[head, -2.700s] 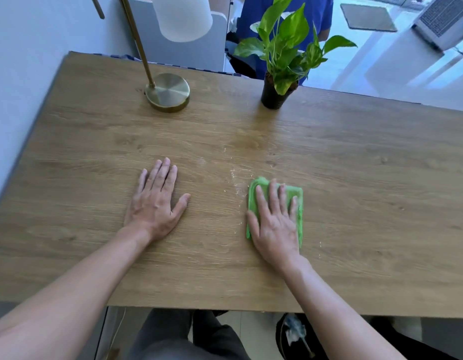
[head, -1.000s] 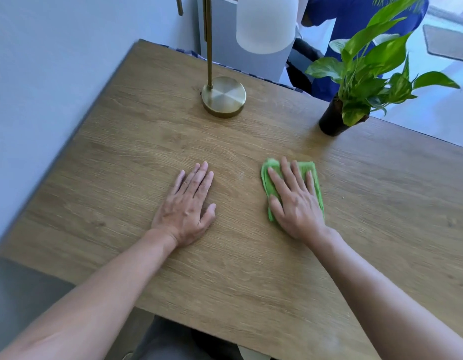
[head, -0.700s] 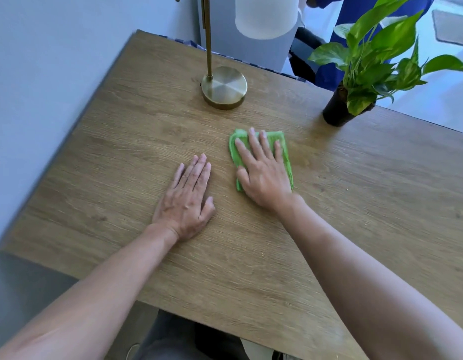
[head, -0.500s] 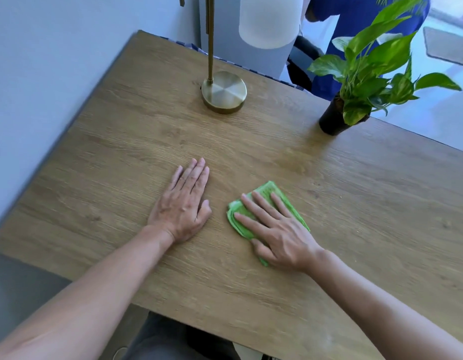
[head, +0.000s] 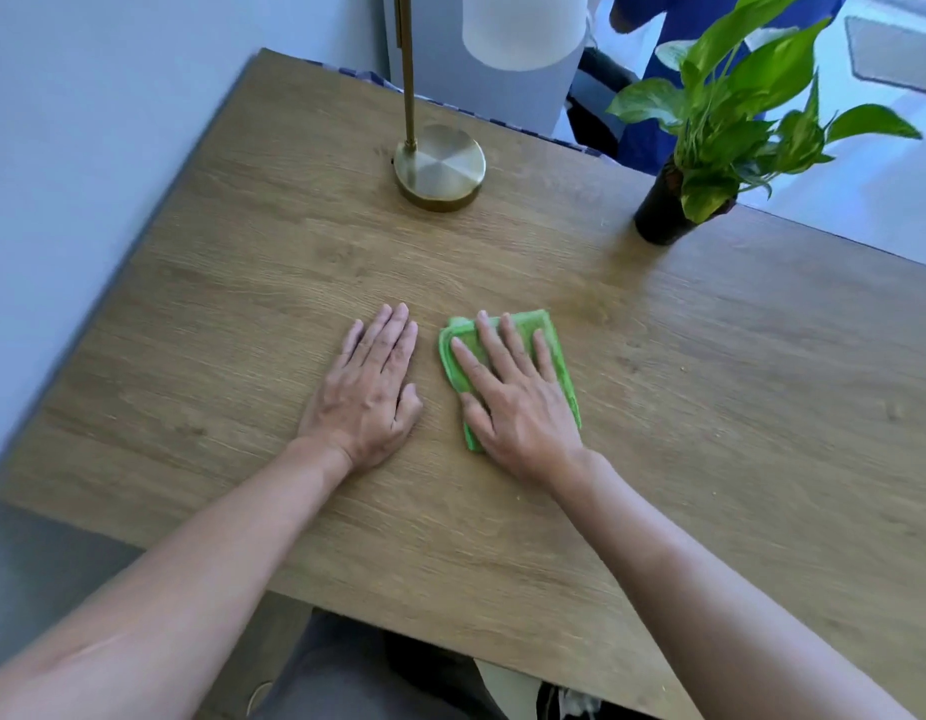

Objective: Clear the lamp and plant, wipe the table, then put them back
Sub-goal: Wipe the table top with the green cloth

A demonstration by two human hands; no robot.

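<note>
A brass lamp stands at the back of the wooden table (head: 736,407), its round base (head: 441,166) on the wood and its white shade (head: 523,28) above. A leafy green plant (head: 736,122) in a dark pot (head: 658,215) sits at the table's far edge, right of the lamp. My right hand (head: 512,402) presses flat on a folded green cloth (head: 560,376) near the table's middle. Just left of the cloth, my left hand (head: 369,392) lies flat on the wood, palm down, holding nothing.
A pale wall (head: 86,148) runs along the table's left side. Beyond the far edge are a person in blue (head: 653,96) and a white panel (head: 502,96). A grey mat (head: 897,54) lies on the floor at the top right.
My right hand has slid the cloth about the table, left and away, back toward me, and now a little forward and to the right. My left hand has stayed put.
</note>
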